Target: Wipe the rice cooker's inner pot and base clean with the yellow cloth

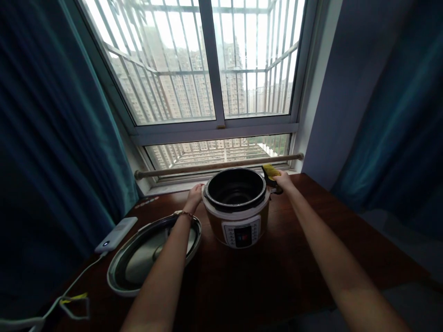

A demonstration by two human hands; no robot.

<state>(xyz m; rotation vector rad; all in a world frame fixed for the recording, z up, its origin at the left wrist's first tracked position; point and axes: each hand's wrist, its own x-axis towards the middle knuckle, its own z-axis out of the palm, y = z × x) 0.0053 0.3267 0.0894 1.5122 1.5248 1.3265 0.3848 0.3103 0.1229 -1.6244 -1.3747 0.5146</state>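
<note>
Where curtains flank the table, left grip holds cooker, right grip yellow cloth.

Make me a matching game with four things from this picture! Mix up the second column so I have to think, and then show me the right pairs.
Things:
1. Cooker
2. Lid
3. Yellow thing
4. Curtains

Places, colours and states:
A. held in the right hand
B. blue, hanging at both sides of the picture
C. standing with its top open, a dark pot showing inside
D. lying on the table, to the left of the cooker

Right pairs: 1-C, 2-D, 3-A, 4-B
</note>
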